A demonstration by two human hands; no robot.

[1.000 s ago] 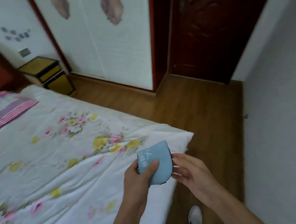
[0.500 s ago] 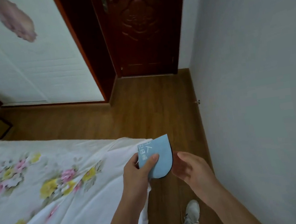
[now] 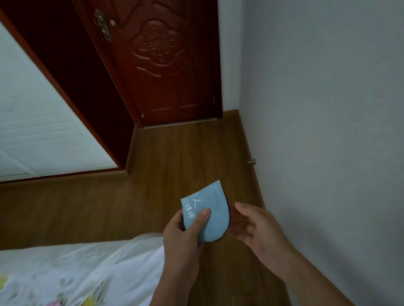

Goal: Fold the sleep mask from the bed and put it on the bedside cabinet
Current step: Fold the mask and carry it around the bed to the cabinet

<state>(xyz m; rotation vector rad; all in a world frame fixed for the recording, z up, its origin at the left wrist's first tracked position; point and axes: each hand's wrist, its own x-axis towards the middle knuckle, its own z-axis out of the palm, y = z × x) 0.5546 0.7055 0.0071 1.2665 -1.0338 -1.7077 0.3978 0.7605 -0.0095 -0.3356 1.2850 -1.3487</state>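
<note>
Folded sleep mask, light blue with white lettering and a dark edge, pinched in the left hand, thumb pressed flat across its front, fingers hidden behind it. Held upright in the air above the wooden floor, just past the corner of the bed. Right hand just beside the mask's curved dark edge, palm turned toward it, fingers loosely spread and gripping nothing; contact with the mask impossible to tell. Flowered white bedspread filling the lower left. Dark red carved door shut straight ahead, white wardrobe panel with a pink flower pattern to the left, plain grey wall on the right. Bedside cabinet out of sight.
</note>
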